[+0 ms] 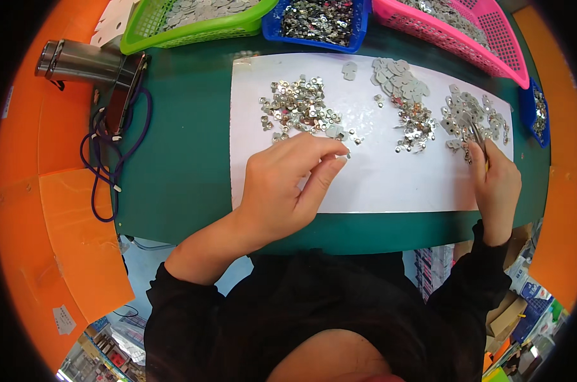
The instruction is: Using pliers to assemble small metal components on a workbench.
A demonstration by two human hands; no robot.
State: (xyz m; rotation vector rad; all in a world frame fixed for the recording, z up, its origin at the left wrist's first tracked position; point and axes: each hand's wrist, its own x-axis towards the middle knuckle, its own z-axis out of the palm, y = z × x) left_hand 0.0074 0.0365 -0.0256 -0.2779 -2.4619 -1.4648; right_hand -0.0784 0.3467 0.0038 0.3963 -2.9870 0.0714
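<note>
My left hand (285, 178) hovers over the middle of a white sheet (390, 184), thumb and forefinger pinched on a small metal piece that is mostly hidden. Just beyond it spreads a pile of small shiny metal pieces (301, 105). At the right, my right hand (497, 181) is closed around tweezers (477, 135), their tips among a pile of grey flat pieces and metal parts (463, 108). Between the hands lie another heap of small shiny parts (416, 124) and, beyond it, a stack of grey flat pieces (397, 77).
Along the far edge stand a green basket (199, 37), a blue tray (314, 43) and a pink basket (454, 48), all holding small parts. A smaller blue tray (529, 114) is at the right. On the left of the green table (180, 127) lie a steel tumbler (85, 63) and a purple cord (145, 124).
</note>
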